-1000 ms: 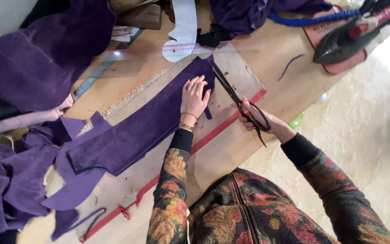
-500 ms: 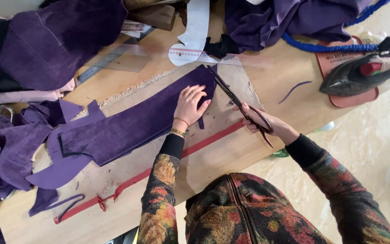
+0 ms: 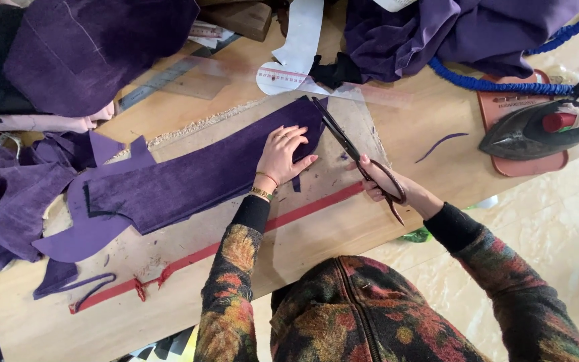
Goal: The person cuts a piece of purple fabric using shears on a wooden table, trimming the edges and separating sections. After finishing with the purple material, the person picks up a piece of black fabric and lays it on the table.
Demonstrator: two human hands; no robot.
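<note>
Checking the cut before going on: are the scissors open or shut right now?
Nearly shut: the scissors in the right hand show blades together at the purple fabric strip edge.

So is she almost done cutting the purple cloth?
Partly. Thin purple scraps already lie cut off on the table. Right now the left hand presses the long purple strip flat while the right hand works the scissors at its far end. How much edge is left to trim cannot be told, and more purple cloth waits in heaps.
</note>
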